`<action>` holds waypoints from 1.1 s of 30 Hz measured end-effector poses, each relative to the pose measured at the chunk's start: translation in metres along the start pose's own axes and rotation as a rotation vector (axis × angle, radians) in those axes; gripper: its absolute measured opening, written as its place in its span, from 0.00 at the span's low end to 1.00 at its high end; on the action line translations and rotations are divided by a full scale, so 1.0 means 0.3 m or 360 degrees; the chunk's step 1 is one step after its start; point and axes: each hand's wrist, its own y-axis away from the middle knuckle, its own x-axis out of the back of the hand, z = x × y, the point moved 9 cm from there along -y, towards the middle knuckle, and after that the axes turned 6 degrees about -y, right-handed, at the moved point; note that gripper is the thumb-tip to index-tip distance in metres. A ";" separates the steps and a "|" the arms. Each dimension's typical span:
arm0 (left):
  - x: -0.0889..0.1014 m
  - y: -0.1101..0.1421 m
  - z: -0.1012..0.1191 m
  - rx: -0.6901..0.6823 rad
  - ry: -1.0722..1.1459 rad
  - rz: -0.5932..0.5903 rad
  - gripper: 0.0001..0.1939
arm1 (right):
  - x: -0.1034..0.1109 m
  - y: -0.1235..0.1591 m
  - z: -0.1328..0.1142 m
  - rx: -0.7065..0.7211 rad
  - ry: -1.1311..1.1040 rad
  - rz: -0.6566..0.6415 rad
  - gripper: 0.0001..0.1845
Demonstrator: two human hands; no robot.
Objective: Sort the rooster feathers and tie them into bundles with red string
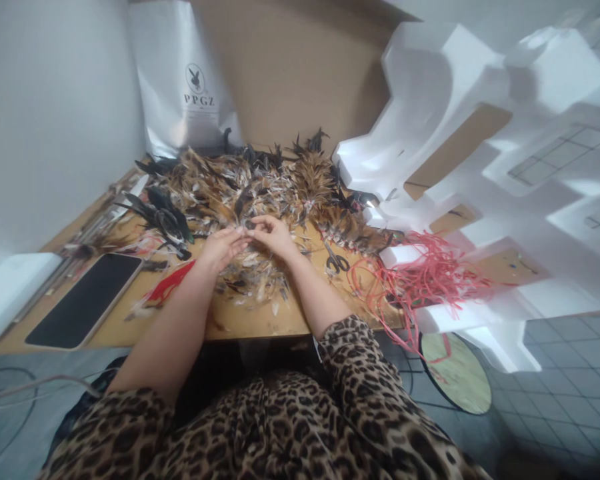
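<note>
Both my hands meet over the near side of a heap of brown, black and white feathers [215, 177]. My left hand [223, 247] is closed in a pinch at the base of a brown feather [241, 203] that stands up between the hands. The fingertips of my right hand [273, 235] are pressed together right beside it, almost touching the left ones; what they pinch is too small to make out. Loose feathers [257, 280] are scattered on the table below my wrists. A bunch of dark feathers [163, 217] lies left of my hands.
Black-handled scissors [337, 263] lie right of my right forearm. Tangled red ribbon [430, 273] spills over white foam packing [460, 153] and the table edge. At left are a phone [85, 300], a white box [13, 293] and red strands [173, 281]. A white bag [180, 80] stands behind.
</note>
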 end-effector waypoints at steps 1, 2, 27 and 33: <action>0.003 -0.003 -0.002 0.0017 0.0059 -0.0003 0.04 | -0.007 0.005 -0.017 0.0077 0.0152 -0.0024 0.25; 0.006 -0.005 -0.005 0.0032 0.0096 -0.0011 0.05 | -0.016 0.011 -0.037 0.0165 0.0322 -0.0052 0.26; 0.031 -0.004 0.020 -0.0067 0.0087 0.0110 0.05 | 0.202 -0.007 -0.050 0.0282 0.1029 0.0519 0.13; 0.025 0.001 0.014 -0.0048 0.0055 0.0108 0.05 | 0.219 -0.021 0.013 0.0090 0.1456 0.0326 0.15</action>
